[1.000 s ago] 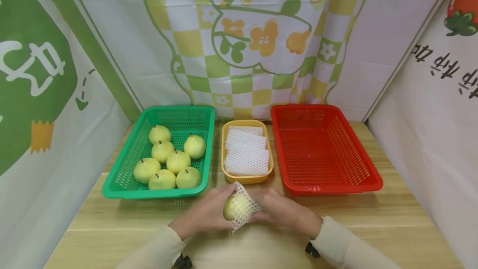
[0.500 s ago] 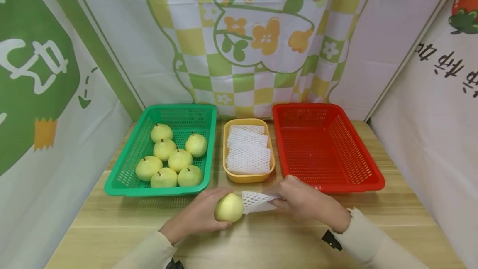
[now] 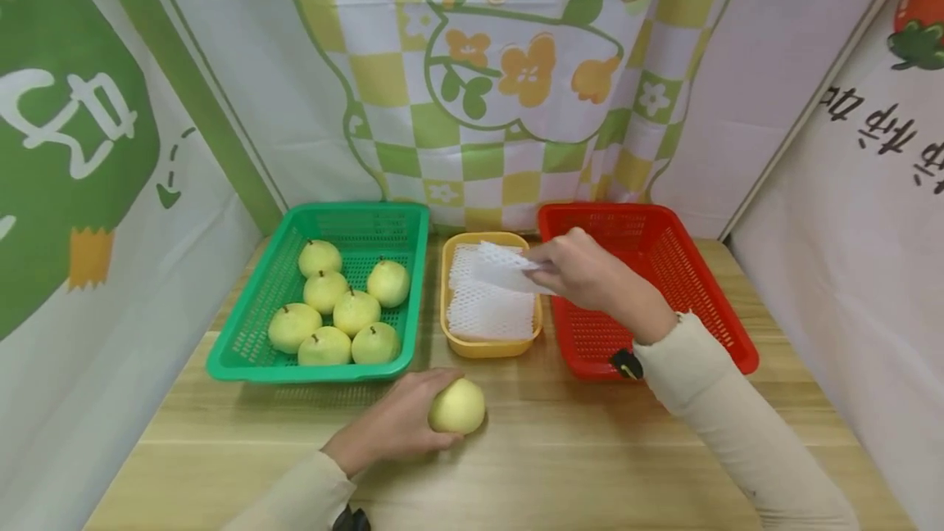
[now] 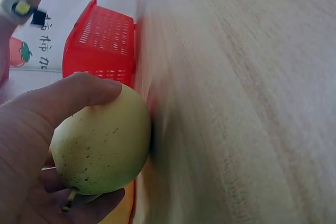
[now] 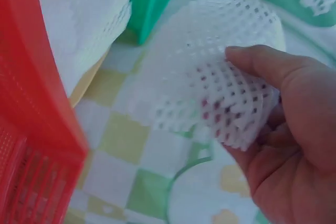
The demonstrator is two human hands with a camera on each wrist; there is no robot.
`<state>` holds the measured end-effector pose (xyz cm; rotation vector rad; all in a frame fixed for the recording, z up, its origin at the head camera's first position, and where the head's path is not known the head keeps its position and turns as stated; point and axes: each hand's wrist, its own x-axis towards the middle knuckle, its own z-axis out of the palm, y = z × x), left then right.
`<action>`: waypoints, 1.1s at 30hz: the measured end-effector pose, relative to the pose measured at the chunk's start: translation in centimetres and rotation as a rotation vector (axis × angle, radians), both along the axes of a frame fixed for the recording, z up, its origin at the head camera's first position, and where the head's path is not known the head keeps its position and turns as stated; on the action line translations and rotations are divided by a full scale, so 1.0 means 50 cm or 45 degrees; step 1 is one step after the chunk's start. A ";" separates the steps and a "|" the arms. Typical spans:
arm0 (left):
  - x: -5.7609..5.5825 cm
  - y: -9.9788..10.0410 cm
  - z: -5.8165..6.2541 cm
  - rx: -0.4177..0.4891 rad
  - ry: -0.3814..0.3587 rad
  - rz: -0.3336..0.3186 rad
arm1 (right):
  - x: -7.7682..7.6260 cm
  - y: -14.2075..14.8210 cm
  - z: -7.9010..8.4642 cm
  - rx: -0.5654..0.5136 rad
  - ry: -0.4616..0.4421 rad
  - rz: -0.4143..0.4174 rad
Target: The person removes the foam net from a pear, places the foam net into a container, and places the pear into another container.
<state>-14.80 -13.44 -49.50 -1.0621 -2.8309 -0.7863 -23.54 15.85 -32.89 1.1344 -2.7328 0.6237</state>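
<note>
My left hand [image 3: 398, 420] grips a pale yellow-green pear [image 3: 457, 406] low over the front of the table. In the left wrist view the thumb lies across the pear [image 4: 105, 140], its stem towards the palm and fingers curled beneath. My right hand [image 3: 578, 273] pinches a white foam net sleeve [image 3: 509, 269] between thumb and fingers, above the yellow basket [image 3: 490, 348]. The right wrist view shows the foam net sleeve [image 5: 220, 72] hanging flattened from the fingertips, with nothing inside that I can see. More white foam net sleeves [image 3: 490, 314] lie stacked in the yellow basket.
A green basket [image 3: 310, 375] with several pears [image 3: 356, 314] stands at the left. The red basket [image 3: 737, 351] is at the right, partly behind my right forearm. A checked curtain [image 3: 479, 154] hangs behind the wooden table [image 3: 516, 465].
The net sleeve has come off the pear in my right hand, which has lifted it away, up and back over the yellow basket. My left hand keeps holding the pear, nearly in place.
</note>
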 end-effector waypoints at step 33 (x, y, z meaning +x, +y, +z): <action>0.001 -0.005 0.004 -0.015 -0.060 0.032 | -0.192 -0.115 -0.164 0.704 -0.325 0.069</action>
